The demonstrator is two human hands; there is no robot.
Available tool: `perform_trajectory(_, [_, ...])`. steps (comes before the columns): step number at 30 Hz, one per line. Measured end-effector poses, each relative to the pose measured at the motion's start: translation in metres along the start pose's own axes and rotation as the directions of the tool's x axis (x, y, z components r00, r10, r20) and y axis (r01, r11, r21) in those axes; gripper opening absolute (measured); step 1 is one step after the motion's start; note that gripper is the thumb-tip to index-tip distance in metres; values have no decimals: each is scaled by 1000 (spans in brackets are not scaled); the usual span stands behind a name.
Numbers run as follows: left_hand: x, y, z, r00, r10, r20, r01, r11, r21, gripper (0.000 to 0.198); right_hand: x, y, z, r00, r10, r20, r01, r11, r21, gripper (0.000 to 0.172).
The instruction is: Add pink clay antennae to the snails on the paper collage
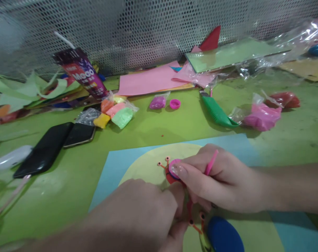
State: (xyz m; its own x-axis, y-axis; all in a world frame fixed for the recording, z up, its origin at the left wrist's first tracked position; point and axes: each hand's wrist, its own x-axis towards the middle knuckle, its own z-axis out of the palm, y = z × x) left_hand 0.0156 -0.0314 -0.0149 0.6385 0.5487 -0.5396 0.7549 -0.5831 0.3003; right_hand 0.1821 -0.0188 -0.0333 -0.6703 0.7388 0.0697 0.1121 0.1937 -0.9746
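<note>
Stick (211, 162), thin, pink, in R hand (221, 182); thumb (194, 180) on rnd pink disc (175, 161).

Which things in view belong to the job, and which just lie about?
Likely the job:
red clay-like figure with stalked eyes
slim pink plastic stick in the right hand
blue-and-yellow paper sheet
dark blue oval piece

Likely just lying about:
black rounded rectangular device
purple printed cylindrical container

A purple cup (86, 77) with a white straw (64, 40) stands before a mesh screen (148, 31), and nearer lie a black phone (44, 150) with a cable (10, 199), another phone (80, 135) and a rounded white object (13, 157).
</note>
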Motion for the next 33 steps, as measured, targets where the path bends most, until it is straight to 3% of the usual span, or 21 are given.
perform_trajectory(3, [-2,5,-5,998,-35,55,32,998,56,26,0,-1,1,1000,16,1,-16,1000,6,45])
perform_trajectory(11, [2,1,1,999,-46,-8,46,997,62,28,-1,0,0,1000,5,-1,-5,999,-34,44])
perform_trajectory(20, [3,0,-11,991,-23,131,17,999,41,28,0,-1,2,1000,-28,0,28,999,-35,43])
perform_trajectory(28, [3,0,-1,999,44,-22,-42,997,71,21,0,1,1,999,-36,4,36,999,-22,43])
perform_trajectory(31, [0,0,-5,999,35,-37,-32,996,78,24,0,1,1,995,-81,-55,80,997,-22,43])
perform_trajectory(33, [-7,-7,3,1000,22,-19,-21,999,43,24,1,1,1,988,-136,-79,132,990,-49,42])
